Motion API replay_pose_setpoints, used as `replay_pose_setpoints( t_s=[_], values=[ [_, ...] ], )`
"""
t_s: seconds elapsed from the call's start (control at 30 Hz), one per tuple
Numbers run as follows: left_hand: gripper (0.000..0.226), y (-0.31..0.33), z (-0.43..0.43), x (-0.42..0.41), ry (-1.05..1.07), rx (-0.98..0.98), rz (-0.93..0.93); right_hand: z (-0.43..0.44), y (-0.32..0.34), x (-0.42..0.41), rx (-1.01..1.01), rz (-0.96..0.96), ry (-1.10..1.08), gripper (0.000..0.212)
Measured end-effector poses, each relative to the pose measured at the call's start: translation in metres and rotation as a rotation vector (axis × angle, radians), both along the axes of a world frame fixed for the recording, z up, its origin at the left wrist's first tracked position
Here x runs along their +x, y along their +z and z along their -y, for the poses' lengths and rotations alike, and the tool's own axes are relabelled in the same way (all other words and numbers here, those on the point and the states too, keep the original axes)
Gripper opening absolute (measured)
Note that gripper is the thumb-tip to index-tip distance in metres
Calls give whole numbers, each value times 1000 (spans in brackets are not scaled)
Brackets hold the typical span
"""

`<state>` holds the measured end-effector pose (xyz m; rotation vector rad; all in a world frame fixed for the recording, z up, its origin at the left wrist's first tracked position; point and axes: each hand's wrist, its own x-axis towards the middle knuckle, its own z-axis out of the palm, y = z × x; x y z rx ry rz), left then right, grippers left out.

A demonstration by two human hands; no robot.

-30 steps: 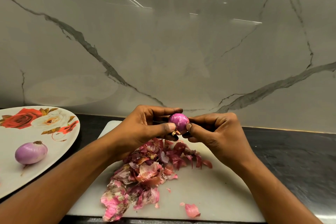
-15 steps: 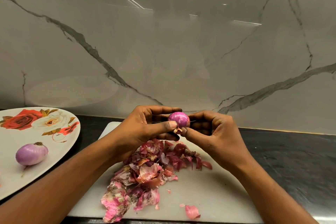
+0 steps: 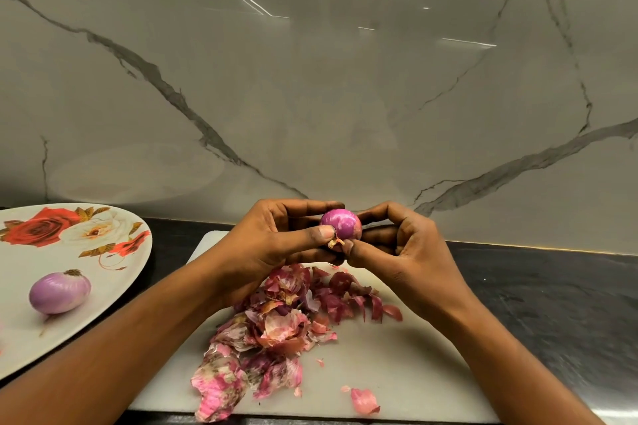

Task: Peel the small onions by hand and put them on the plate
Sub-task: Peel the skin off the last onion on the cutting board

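A small purple onion (image 3: 342, 224) is held above the white cutting board (image 3: 397, 366) between both hands. My left hand (image 3: 272, 245) grips it from the left, thumb pressed on its lower side. My right hand (image 3: 400, 245) curls round it from the right, and its thumb pinches a dry brown bit of skin at the onion's base. A peeled onion (image 3: 59, 293) lies on the white plate (image 3: 103, 286) with red rose print at the left.
A heap of pink and red onion skins (image 3: 283, 328) covers the board's middle, with a loose scrap (image 3: 364, 400) near its front edge. The black counter (image 3: 552, 304) runs to the right. A marble wall stands behind.
The onion has turned slightly in my fingers and both thumbs have closed in on the dry bit at its base. The plate and skins have not moved.
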<state>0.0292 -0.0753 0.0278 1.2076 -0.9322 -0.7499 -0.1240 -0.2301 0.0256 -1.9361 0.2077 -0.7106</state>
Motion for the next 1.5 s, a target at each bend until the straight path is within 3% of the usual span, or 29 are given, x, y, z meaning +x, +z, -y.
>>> replay_pose_setpoints(
  t_s=[0.53,0.73,1.5],
  values=[
    [40,2,-2,-3,-1,11,-8,4,1,-1,35,-72,1,38],
    [41,4,-2,-2,-22,6,-28,7,0,1,1,-43,-58,27],
    [40,4,-2,-2,-29,8,-30,10,-3,1,10,5,-34,23]
  ],
)
